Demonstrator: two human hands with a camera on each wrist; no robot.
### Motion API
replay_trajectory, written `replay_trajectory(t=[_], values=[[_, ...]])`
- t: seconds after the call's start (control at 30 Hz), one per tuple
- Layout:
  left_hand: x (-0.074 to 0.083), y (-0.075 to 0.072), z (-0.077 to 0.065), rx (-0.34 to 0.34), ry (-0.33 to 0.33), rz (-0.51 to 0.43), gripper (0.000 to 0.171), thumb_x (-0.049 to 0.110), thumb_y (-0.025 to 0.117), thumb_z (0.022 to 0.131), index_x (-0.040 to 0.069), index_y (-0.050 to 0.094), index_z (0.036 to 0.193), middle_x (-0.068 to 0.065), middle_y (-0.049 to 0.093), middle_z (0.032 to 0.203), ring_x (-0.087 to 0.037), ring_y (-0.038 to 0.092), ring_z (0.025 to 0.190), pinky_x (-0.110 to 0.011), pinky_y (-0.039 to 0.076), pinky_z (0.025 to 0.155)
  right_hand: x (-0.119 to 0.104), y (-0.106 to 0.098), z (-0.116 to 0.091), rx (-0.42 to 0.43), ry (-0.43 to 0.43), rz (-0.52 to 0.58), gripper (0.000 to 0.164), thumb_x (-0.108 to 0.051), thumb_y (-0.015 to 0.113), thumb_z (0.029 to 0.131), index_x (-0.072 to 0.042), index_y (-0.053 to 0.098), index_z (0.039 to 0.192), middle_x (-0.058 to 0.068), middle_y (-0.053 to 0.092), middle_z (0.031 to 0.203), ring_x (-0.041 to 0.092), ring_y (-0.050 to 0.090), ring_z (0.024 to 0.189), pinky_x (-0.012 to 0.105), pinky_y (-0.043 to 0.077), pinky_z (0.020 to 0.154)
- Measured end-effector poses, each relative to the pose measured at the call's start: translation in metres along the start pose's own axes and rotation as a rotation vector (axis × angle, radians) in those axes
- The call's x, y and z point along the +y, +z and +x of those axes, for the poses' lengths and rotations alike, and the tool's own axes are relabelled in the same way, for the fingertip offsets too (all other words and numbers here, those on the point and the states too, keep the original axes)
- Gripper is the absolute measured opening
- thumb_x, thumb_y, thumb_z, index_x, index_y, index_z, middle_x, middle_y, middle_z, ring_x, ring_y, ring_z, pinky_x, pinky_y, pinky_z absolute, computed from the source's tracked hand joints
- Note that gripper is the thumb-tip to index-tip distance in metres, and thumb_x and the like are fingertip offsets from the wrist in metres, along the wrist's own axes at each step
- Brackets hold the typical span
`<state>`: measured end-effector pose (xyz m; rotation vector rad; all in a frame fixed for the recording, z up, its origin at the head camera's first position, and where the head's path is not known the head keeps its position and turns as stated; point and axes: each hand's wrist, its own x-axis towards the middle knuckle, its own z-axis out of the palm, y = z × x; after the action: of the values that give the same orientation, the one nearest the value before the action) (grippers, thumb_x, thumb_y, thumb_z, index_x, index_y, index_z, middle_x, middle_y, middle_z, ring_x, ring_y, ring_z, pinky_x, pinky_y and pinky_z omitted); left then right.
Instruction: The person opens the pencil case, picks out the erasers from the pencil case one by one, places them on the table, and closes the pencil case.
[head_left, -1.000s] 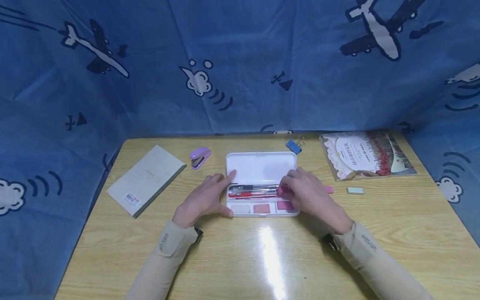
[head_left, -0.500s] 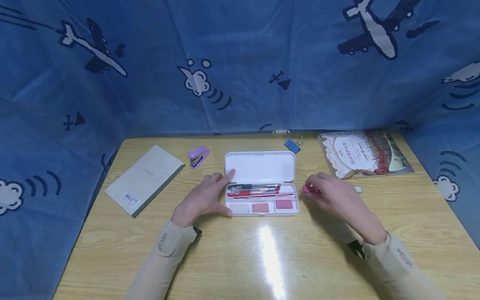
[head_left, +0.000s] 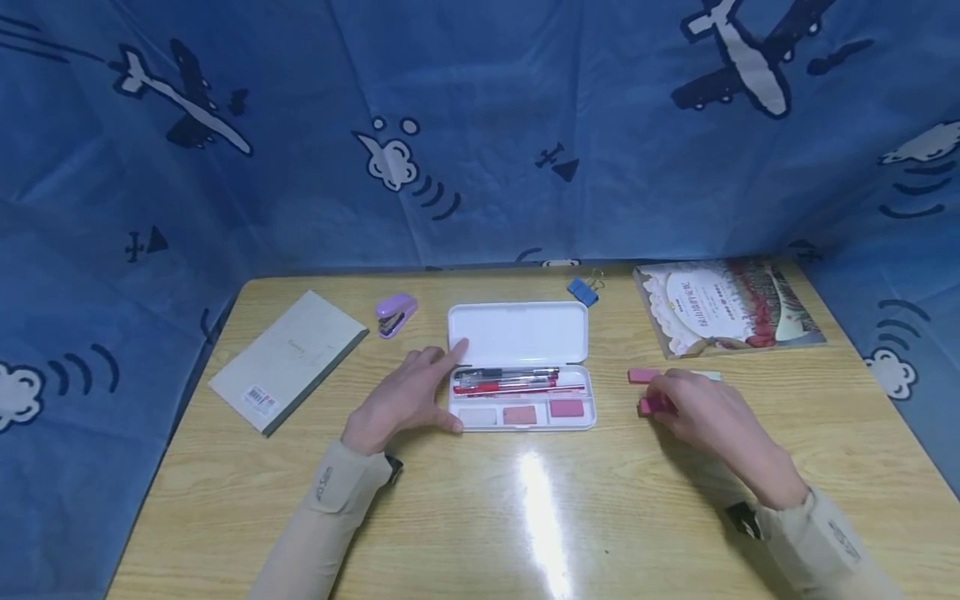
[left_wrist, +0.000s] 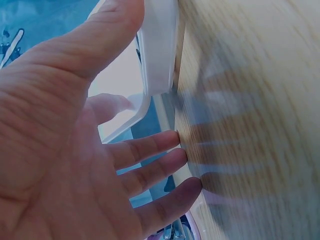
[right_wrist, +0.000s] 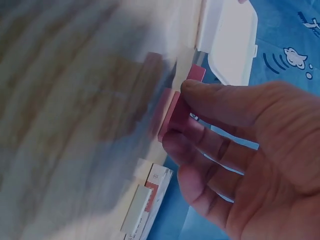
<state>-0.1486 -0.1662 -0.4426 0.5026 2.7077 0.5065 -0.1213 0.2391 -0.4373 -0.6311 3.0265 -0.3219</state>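
Observation:
An open white pencil case [head_left: 517,333] lies in the middle of the table. Black and red pens [head_left: 510,381] fill its long compartment, with white, pale pink and deep pink blocks [head_left: 566,408] in the small front compartments. My left hand [head_left: 405,400] rests at the case's left side, thumb by the front corner, index finger against the lid, the other fingers extended. To the right of the case, my right hand [head_left: 705,408] pinches a deep pink eraser-like block [right_wrist: 176,116] between thumb and fingers, at the tabletop. Just behind it lies another pink block [head_left: 642,376].
A pale green block [head_left: 708,376] is partly hidden behind the right hand. Farther back are a picture booklet [head_left: 731,308] and a blue binder clip [head_left: 583,290]. On the left lie a purple stapler [head_left: 396,315] and a grey notebook [head_left: 288,358].
My right hand has come out of the pencil case with the pink block and moved right, down to the table, uncovering the pens and right compartment. The left hand stays at the case.

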Motion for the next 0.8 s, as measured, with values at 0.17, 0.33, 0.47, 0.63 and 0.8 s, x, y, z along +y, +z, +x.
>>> replay_trajectory(t=[0.17,0.33,0.47,0.63,0.8], values=[[-0.0006,0.0006,-0.0006,0.006,0.008,0.002,0.123,0.046,0.09,0.07,0.03,0.013,0.164,-0.014,0.041,0.156,-0.031,0.043,0.136,-0.048,0.044,0.112,-0.0001,0.0032,0.001,-0.002,0.002,0.005,0.015,-0.018,0.082,0.084,-0.018,0.068,0.079,-0.005,0.064,0.074,0.01,0.053,0.064,0.032,0.045,0.053],[-0.0003,0.0005,-0.0001,0.011,0.015,0.008,0.123,0.047,0.09,0.07,0.029,0.013,0.164,-0.014,0.042,0.155,-0.031,0.044,0.137,-0.048,0.044,0.112,-0.0007,0.0043,0.0023,-0.013,-0.001,0.007,0.015,-0.018,0.083,0.083,-0.018,0.069,0.08,-0.006,0.065,0.075,0.009,0.056,0.065,0.032,0.048,0.055],[0.0003,0.0,0.0001,0.012,0.019,0.01,0.123,0.047,0.09,0.071,0.029,0.013,0.164,-0.015,0.042,0.156,-0.031,0.043,0.137,-0.048,0.044,0.112,0.0001,0.0046,0.0018,-0.016,0.003,0.009,0.014,-0.016,0.084,0.082,-0.019,0.071,0.082,-0.008,0.065,0.074,0.008,0.055,0.066,0.032,0.047,0.056],[0.0007,-0.0002,0.0004,0.006,0.009,0.004,0.123,0.047,0.09,0.07,0.03,0.013,0.164,-0.015,0.041,0.156,-0.032,0.043,0.137,-0.048,0.043,0.113,0.0014,0.005,0.0008,-0.026,0.006,0.019,0.015,-0.014,0.083,0.082,-0.021,0.071,0.082,-0.009,0.062,0.073,0.008,0.053,0.067,0.031,0.044,0.056],[0.0011,-0.001,-0.0009,0.012,0.021,0.016,0.124,0.047,0.09,0.069,0.028,0.014,0.164,-0.016,0.042,0.155,-0.033,0.044,0.137,-0.049,0.044,0.112,0.0016,0.0051,0.0009,-0.038,0.007,0.031,0.018,-0.01,0.083,0.08,-0.022,0.07,0.081,-0.01,0.062,0.074,0.009,0.053,0.068,0.032,0.044,0.055]])
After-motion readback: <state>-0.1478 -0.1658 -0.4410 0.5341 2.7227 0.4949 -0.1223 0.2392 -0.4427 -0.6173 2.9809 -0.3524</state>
